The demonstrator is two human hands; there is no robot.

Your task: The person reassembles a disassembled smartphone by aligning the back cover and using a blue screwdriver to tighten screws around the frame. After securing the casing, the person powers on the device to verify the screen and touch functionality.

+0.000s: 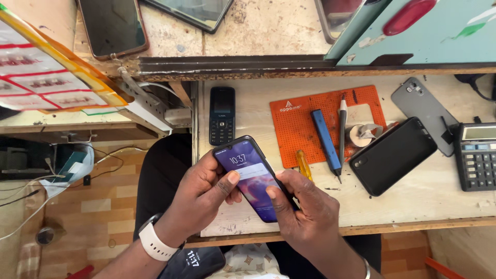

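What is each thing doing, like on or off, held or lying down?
Smartphone: screen lit, held in both hands.
Left hand: gripping it, thumb on the screen.
Right hand: gripping its lower edge.
Keypad phone: screen dark, lying flat.
Black phone case: empty, lying flat.
Calculator: display blank.
Blue screwdriver: lying on the orange mat.

A phone-repair workshop, seen from above a scuffed wooden workbench point(413, 204). The evidence lies on the bench: an orange perforated work mat point(299, 124) carrying a blue precision screwdriver point(325, 140), a second pen-like tool point(342, 129) and a roll of tape point(361, 134); a yellow-handled screwdriver point(304, 164); a detached grey phone back cover point(423, 111); a black phone case point(392, 155); a keypad phone point(222, 114); and a desk calculator point(478, 155). More phones point(112, 26) rest on the raised shelf behind.
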